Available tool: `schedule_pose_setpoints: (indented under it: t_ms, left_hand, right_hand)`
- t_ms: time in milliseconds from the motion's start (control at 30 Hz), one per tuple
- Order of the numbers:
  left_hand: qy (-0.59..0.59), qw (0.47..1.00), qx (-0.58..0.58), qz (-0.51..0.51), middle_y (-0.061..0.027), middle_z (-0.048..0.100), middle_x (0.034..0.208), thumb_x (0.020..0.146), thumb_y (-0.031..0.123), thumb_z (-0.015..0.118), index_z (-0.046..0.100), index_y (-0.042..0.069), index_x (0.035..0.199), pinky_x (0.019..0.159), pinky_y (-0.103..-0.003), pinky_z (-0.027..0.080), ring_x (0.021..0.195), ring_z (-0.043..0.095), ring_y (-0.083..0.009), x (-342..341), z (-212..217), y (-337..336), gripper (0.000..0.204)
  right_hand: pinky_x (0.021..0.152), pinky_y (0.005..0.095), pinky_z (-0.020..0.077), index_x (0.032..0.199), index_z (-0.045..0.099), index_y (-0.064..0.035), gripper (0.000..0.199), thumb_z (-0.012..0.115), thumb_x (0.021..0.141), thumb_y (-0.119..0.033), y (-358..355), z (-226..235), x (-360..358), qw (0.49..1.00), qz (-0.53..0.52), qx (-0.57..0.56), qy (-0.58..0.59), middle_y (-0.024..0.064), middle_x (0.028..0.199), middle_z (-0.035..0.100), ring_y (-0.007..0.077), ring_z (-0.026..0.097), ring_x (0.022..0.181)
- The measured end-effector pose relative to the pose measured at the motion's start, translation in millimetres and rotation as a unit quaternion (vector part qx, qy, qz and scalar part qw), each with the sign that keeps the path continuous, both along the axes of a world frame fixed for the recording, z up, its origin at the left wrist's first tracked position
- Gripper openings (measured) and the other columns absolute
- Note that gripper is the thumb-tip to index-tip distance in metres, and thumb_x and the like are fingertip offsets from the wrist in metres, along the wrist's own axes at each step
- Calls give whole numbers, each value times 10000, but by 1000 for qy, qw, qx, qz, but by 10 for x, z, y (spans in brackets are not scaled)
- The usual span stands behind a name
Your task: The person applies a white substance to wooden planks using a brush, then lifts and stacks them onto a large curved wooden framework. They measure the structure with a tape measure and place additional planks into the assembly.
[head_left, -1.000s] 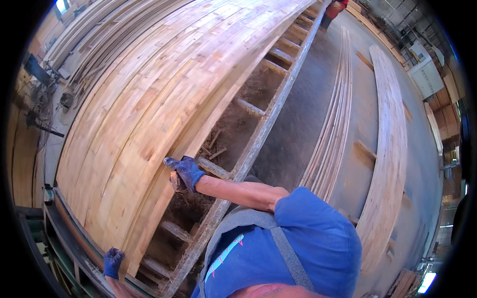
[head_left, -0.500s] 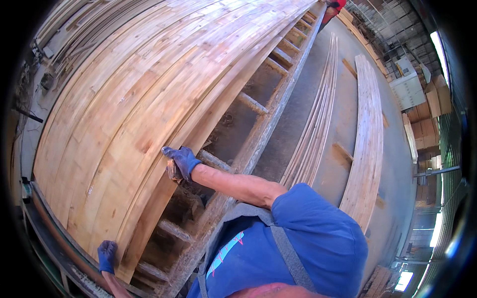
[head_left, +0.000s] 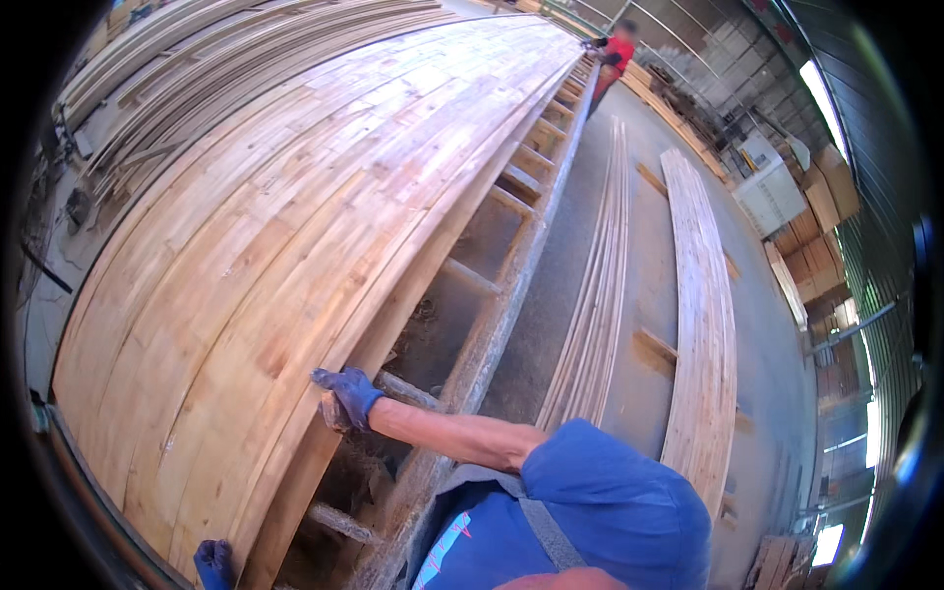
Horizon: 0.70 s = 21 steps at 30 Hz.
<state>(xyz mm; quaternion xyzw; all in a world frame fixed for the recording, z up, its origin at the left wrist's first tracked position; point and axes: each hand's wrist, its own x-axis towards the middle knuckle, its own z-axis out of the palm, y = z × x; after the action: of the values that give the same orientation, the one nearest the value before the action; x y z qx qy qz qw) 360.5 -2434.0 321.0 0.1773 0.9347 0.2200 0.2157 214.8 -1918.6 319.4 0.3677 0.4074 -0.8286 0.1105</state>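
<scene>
Long wooden boards [head_left: 295, 295] lie side by side, forming a wide panel that runs away from me. My right hand [head_left: 352, 397], in a dark blue glove, is closed around a short wooden block [head_left: 334, 413] at the panel's right edge, with its fingertips reaching onto the top. A lower board [head_left: 392, 313] shows beneath this edge. At the near end of the panel, my left hand [head_left: 213, 563], also gloved, has its fingers curled at the outer board. The picture's lower rim cuts off part of the left hand.
A ladder-like frame [head_left: 502, 324] with crossbars runs beneath and along the right side. Thin strips [head_left: 595, 305] and a stack of planks [head_left: 700, 344] lie on the floor to the right. At the far end stands a person in red [head_left: 618, 54]. More timber [head_left: 246, 74] lies at far left.
The view has tilted up, so more of the far person shows and both my hands sit lower in the picture. My hands stay at the same boards; the right still grips the block.
</scene>
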Motion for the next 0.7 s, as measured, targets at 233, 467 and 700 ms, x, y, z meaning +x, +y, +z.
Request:
schedule_pose_setpoints:
  t_ms: [233,467,700]
  left_hand:
    - [116,982,-116,-91,-109,652,982,915,112,577,584,87,1148,721,-408,526,863,626,-297,-108,112,-174,234]
    - [-59,971,101,211,-12,510,973,931,112,597,558,80,1008,837,-277,366,940,455,-116,-494,480,-825,92]
    - [-80,931,209,289,66,466,638,932,145,645,566,52,694,533,-248,326,605,394,-55,-334,-121,-195,268]
  right_hand:
    - [336,344,355,712,546,-103,326,693,885,-338,102,152,79,990,76,-75,93,66,495,511,200,489,357]
    - [352,351,359,703,535,-86,376,717,862,-374,-21,938,-245,987,26,-87,134,72,500,505,205,472,354]
    - [353,394,338,669,492,-87,393,697,888,-341,-157,114,-178,998,12,-49,34,96,471,463,227,452,357]
